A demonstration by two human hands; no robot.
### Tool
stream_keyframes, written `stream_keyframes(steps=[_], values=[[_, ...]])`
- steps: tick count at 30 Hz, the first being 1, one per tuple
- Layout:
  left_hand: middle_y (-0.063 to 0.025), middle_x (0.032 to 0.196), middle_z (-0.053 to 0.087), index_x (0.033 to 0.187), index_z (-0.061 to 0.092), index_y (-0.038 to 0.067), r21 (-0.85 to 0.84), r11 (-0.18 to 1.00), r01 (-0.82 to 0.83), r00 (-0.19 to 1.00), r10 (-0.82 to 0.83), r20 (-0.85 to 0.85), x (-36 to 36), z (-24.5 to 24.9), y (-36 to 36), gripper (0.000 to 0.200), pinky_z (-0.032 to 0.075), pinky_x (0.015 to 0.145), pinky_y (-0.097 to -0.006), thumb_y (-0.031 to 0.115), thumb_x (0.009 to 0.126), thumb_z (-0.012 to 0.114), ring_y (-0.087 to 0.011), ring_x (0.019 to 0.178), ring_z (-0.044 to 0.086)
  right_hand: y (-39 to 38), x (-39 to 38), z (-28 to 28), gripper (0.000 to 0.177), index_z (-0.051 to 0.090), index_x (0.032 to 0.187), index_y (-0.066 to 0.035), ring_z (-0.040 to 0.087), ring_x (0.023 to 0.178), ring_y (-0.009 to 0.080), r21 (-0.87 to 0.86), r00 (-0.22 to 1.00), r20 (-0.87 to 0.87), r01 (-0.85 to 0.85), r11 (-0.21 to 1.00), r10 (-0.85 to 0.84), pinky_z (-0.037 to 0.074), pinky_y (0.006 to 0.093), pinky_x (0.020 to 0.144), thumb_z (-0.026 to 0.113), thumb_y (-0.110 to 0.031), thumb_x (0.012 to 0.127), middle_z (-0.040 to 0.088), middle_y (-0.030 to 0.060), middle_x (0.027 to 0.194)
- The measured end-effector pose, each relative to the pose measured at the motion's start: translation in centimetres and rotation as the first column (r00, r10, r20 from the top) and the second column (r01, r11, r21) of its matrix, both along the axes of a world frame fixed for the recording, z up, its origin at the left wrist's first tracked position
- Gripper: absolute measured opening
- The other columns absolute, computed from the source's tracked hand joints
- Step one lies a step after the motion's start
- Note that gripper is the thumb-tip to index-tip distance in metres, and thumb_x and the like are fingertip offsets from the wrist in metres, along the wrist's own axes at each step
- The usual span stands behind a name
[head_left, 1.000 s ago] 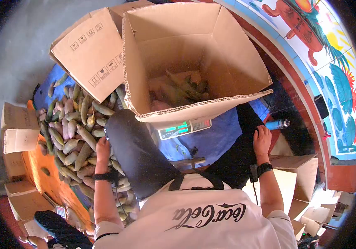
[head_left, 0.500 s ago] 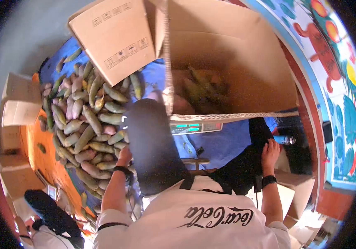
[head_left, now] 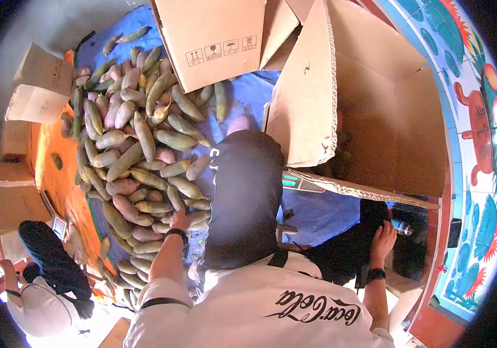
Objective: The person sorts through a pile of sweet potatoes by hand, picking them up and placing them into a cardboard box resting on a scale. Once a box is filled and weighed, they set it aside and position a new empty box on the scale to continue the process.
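Note:
My left hand (head_left: 180,220) is at the right edge of a big pile of green and purplish long vegetables (head_left: 124,130), with its fingers closed around the lower end of a green vegetable (head_left: 175,198). My right hand (head_left: 383,239) lies on my dark-clothed right knee, fingers spread and holding nothing. In front of me stands an open cardboard box (head_left: 393,122), its flap (head_left: 306,93) hiding most of the inside. A scale display (head_left: 290,180) shows under the box's near edge.
Another cardboard box (head_left: 219,40) stands behind the pile. Blue sheeting (head_left: 318,217) and orange sheeting (head_left: 57,165) cover the floor. Stacked boxes (head_left: 42,78) are at the left. A co-worker (head_left: 45,301) is at the lower left. A bottle (head_left: 401,227) lies near my right hand.
The view has turned left, so the pile shows more fully and the open box sits farther right. Its flap now covers more of the opening. A green vegetable now shows in my left hand.

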State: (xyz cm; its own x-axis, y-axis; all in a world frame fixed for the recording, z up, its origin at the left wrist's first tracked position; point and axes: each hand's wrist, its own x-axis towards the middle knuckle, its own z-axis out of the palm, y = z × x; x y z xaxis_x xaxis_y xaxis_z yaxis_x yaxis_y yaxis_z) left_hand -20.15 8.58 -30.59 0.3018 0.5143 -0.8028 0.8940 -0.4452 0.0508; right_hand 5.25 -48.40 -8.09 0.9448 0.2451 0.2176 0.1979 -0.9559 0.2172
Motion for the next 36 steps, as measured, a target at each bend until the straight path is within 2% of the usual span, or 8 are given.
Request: stream_keyframes(steps=[9,14,19,23,28,30,33,36], values=[[-0.0085,0.113,0.055,0.11,0.055,0.014,0.136,0.962,0.235,0.971,-0.227,-0.073,-3.9,-2.3,-0.6,0.032,0.045,0.082,-0.0407,0.02,0.078,0.053,-0.0269,0.106,0.053,0.2,0.0,0.1,0.022,0.054,0.1,-0.004,0.049,0.097,0.0316,-0.021,0.998,-0.05,0.039,0.999,-0.04,0.039,0.0411,0.084,0.052,-0.014,0.082,0.054,0.0139,0.103],[-0.0107,0.107,0.059,0.097,0.063,0.011,0.034,0.962,0.272,0.95,-0.263,-0.166,-2.5,0.1,-0.2,0.032,0.047,0.079,-0.0406,0.033,0.074,0.058,-0.0282,0.098,0.057,0.8,0.1,0.3,0.021,0.053,0.1,-0.004,0.049,0.094,0.031,-0.016,1.0,0.001,-0.011,1.0,0.011,0.039,0.0403,0.082,0.052,-0.012,0.081,0.054,0.0128,0.101],[-0.0156,0.102,0.06,0.097,0.063,0.008,0.009,0.855,0.519,0.854,-0.519,0.039,-1.7,0.6,2.2,0.045,0.047,0.079,-0.0407,0.044,0.069,0.059,-0.0307,0.097,0.057,1.3,0.1,0.6,0.021,0.053,0.099,-0.004,0.05,0.093,0.0306,0.019,1.0,0.02,-0.014,1.0,0.013,0.04,0.0405,0.079,0.051,-0.01,0.08,0.055,0.0121,0.098],[-0.0165,0.1,0.06,0.098,0.061,0.005,0.004,0.856,0.516,0.854,-0.514,-0.082,1.2,3.7,4.2,0.048,0.047,0.08,-0.0396,0.045,0.072,0.058,-0.0318,0.096,0.057,1.1,-0.2,0.6,0.02,0.053,0.098,-0.004,0.049,0.093,0.0315,0.042,1.0,0.001,-0.005,0.999,0.005,0.039,0.0411,0.082,0.05,-0.012,0.081,0.054,0.0132,0.099],[-0.0201,0.097,0.059,0.1,0.055,-0.001,0.184,0.922,0.34,0.917,-0.368,0.15,1.0,3.1,9.3,0.045,0.046,0.079,-0.0406,0.037,0.076,0.056,-0.0337,0.094,0.056,0.7,-0.2,0.4,0.019,0.053,0.097,-0.003,0.048,0.093,0.0325,0.07,1.0,-0.005,0.003,0.998,-0.003,0.038,0.042,0.083,0.05,-0.013,0.081,0.054,0.0145,0.099],[-0.0207,0.1,0.056,0.109,0.049,-0.001,0.289,0.957,-0.034,0.924,-0.081,0.374,1.2,2.9,10.7,0.045,0.045,0.08,-0.041,0.03,0.077,0.057,-0.0356,0.093,0.054,0.5,-0.2,0.3,0.019,0.053,0.097,-0.003,0.049,0.093,0.0329,0.091,1.0,-0.005,-0.008,0.996,0.009,0.038,0.0423,0.083,0.051,-0.013,0.081,0.054,0.0148,0.099],[-0.0185,0.103,0.054,0.115,0.043,0.002,0.588,0.761,0.275,0.904,-0.412,0.11,0.0,-2.5,13.8,0.047,0.043,0.082,-0.0408,0.024,0.076,0.059,-0.0341,0.097,0.052,0.6,-0.2,0.4,0.021,0.053,0.099,-0.003,0.049,0.093,0.0322,0.068,1.0,0.016,-0.014,0.998,0.013,0.039,0.041,0.082,0.05,-0.011,0.081,0.054,0.0135,0.098],[-0.0158,0.103,0.054,0.112,0.047,0.003,0.681,0.731,0.044,0.923,-0.291,0.253,5.3,7.7,7.4,0.042,0.042,0.083,-0.0403,0.024,0.077,0.057,-0.0313,0.097,0.052,0.2,-0.1,0.1,0.021,0.053,0.1,-0.003,0.049,0.093,0.0321,0.039,1.0,0.013,-0.004,0.999,0.003,0.039,0.041,0.081,0.05,-0.011,0.081,0.054,0.0134,0.098]])
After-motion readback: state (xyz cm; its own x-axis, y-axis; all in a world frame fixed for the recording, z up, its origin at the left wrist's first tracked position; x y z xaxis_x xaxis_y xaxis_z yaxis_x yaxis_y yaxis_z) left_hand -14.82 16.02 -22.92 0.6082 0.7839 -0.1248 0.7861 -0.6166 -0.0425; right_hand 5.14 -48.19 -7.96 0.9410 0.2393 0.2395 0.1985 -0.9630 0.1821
